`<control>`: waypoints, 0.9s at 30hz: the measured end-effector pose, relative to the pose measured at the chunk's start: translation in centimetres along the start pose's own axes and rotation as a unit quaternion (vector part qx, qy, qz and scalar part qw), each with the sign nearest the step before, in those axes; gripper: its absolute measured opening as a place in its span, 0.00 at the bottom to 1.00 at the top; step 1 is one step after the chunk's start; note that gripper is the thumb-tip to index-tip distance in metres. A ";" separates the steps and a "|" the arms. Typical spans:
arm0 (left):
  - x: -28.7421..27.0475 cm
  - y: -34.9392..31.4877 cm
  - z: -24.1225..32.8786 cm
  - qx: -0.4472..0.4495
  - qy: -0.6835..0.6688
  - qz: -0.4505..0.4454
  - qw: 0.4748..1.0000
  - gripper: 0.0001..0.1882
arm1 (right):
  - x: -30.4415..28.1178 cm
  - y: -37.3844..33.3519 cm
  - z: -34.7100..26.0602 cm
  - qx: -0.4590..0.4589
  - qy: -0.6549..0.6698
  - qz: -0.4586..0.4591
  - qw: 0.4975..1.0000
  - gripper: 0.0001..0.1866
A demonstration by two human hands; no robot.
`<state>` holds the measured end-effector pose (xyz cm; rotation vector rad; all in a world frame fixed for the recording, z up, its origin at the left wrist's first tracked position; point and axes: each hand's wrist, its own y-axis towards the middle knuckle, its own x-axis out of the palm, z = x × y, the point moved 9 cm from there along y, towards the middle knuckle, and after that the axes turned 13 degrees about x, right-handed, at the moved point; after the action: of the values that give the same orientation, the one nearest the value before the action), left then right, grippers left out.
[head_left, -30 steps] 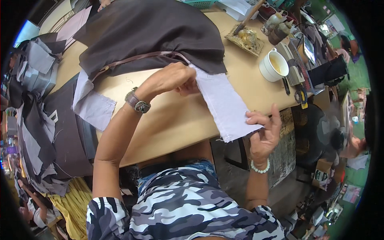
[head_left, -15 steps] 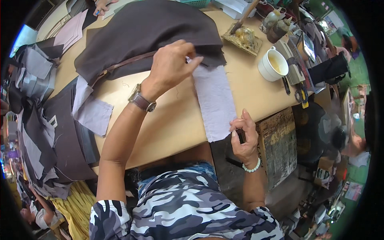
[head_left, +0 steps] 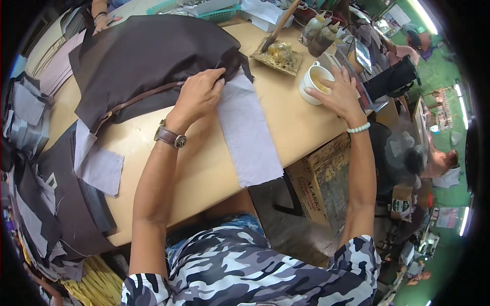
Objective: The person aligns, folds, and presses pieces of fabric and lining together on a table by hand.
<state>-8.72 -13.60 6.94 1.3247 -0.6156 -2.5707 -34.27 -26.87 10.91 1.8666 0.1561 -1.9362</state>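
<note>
My left hand [head_left: 198, 95] lies flat on the edge of a large dark brown piece of material [head_left: 148, 61] where it meets a pale lilac fabric strip [head_left: 247, 135] on the wooden table [head_left: 204, 168]. The strip runs toward me and hangs over the table's near edge. My right hand [head_left: 338, 92] reaches to the right and rests on the rim of a white cup [head_left: 315, 81] holding a yellowish liquid; whether it holds a tool I cannot tell. A watch sits on my left wrist and a bead bracelet on my right.
A tray with a brush and glue residue [head_left: 278, 53] stands behind the cup, with bottles [head_left: 319, 33] and a teal basket [head_left: 204, 7] further back. Cut grey and brown pieces [head_left: 46, 168] pile at the table's left end. A cardboard box [head_left: 319, 178] stands below right. Another person's hand [head_left: 102, 18] is at top left.
My right hand has left the strip's near end and moved up to the white cup. My left hand stays pressed on the seam; the strip now lies flat on the table.
</note>
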 end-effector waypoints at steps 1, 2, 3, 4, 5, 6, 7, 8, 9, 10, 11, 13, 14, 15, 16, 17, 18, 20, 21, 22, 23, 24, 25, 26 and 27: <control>-0.2 0.0 -0.2 0.000 0.000 0.002 1.000 0.17 | 1.0 0.5 -0.1 0.012 -0.015 -0.042 0.999 0.36; -0.3 -0.1 -0.8 -0.015 -0.029 0.016 0.999 0.18 | 1.8 0.7 0.0 0.025 -0.031 -0.085 0.996 0.36; -0.6 -0.2 -1.2 -0.031 -0.058 0.029 0.997 0.18 | 1.7 0.8 0.0 0.023 -0.032 -0.084 0.996 0.36; -0.7 -0.2 -1.3 -0.033 -0.059 0.031 0.997 0.18 | 1.4 1.0 0.3 0.021 -0.003 -0.076 0.997 0.34; -0.8 -0.3 -1.5 -0.039 -0.085 0.041 0.995 0.18 | 1.1 1.0 0.6 0.018 0.026 -0.068 0.997 0.31; -1.0 -0.5 -1.7 -0.048 -0.108 0.053 0.992 0.17 | 0.9 1.1 0.8 0.013 0.027 -0.069 0.997 0.31; -1.1 -0.8 -1.9 -0.053 -0.107 0.056 0.991 0.17 | -0.8 0.8 1.2 0.017 0.047 0.001 0.999 0.27; -1.3 -0.8 -2.0 -0.050 -0.113 0.064 0.990 0.17 | -2.3 0.3 1.7 0.020 0.069 0.070 0.995 0.23; -1.5 -0.9 -2.1 -0.047 -0.118 0.072 0.989 0.16 | -2.7 -0.5 1.2 -0.010 0.038 0.101 0.994 0.10; -1.5 -1.0 -2.5 -0.053 -0.117 0.075 0.989 0.16 | -2.6 -0.9 1.3 -0.016 0.039 0.099 0.994 0.10; -1.7 -1.0 -2.4 -0.033 -0.105 0.087 0.990 0.16 | -2.0 -1.3 1.2 -0.034 0.026 0.074 0.996 0.07; -1.9 -0.8 -2.4 -0.006 -0.071 0.110 0.991 0.14 | -2.9 -2.4 -0.7 -0.066 -0.007 0.088 0.994 0.10; -1.9 -1.1 -2.8 -0.014 -0.067 0.114 0.991 0.14 | -3.4 -2.1 -2.0 -0.074 -0.004 0.086 0.994 0.10; -2.5 -0.9 -1.7 0.029 0.020 0.107 0.994 0.13 | -4.1 -2.3 -3.6 -0.119 0.076 0.053 0.989 0.10; -2.5 -0.7 -0.6 0.073 0.105 0.097 0.987 0.13 | -4.2 -2.7 -5.1 -0.159 0.153 0.019 0.975 0.10; -2.4 -0.7 -0.4 0.067 0.129 0.094 0.985 0.13 | -4.7 -3.6 -7.3 -0.201 0.195 0.050 0.959 0.13; -2.6 -1.1 -0.9 0.061 0.133 0.094 0.985 0.13 | -4.4 -4.0 -10.1 -0.214 0.278 0.004 0.936 0.14; -2.3 -1.5 -2.2 0.041 0.064 0.077 0.994 0.13 | -3.5 -4.7 -15.0 -0.239 0.394 -0.083 0.884 0.18; -2.3 -1.7 -2.8 0.037 0.066 0.078 0.994 0.13 | -2.6 -4.9 -16.9 -0.251 0.429 -0.121 0.859 0.20; -2.0 -1.8 -2.9 0.056 0.044 0.063 0.995 0.14 | -1.8 -4.6 -18.1 -0.254 0.430 -0.122 0.858 0.20; -1.7 -1.9 -3.1 0.074 0.022 0.049 0.996 0.16 | -1.0 -4.2 -19.1 -0.258 0.484 -0.145 0.823 0.22; -1.8 -2.0 -3.2 0.073 0.021 0.050 0.996 0.16 | -0.1 -3.9 -19.6 -0.259 0.534 -0.168 0.787 0.24; -1.7 -2.0 -2.9 0.075 0.044 0.025 0.996 0.18 | 1.2 -4.0 -19.8 -0.260 0.534 -0.169 0.787 0.24; -1.6 -2.0 -2.6 0.077 0.066 0.000 0.995 0.21 | 3.2 -3.6 -19.5 -0.216 0.579 -0.205 0.759 0.24; -1.8 -2.4 -2.2 0.053 0.084 -0.024 0.995 0.24 | 4.3 -3.4 -19.6 -0.174 0.622 -0.241 0.725 0.25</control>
<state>-5.80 -11.46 6.12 1.5885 -0.7041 -2.4598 -17.43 -17.42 4.45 2.6207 1.3904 -0.3954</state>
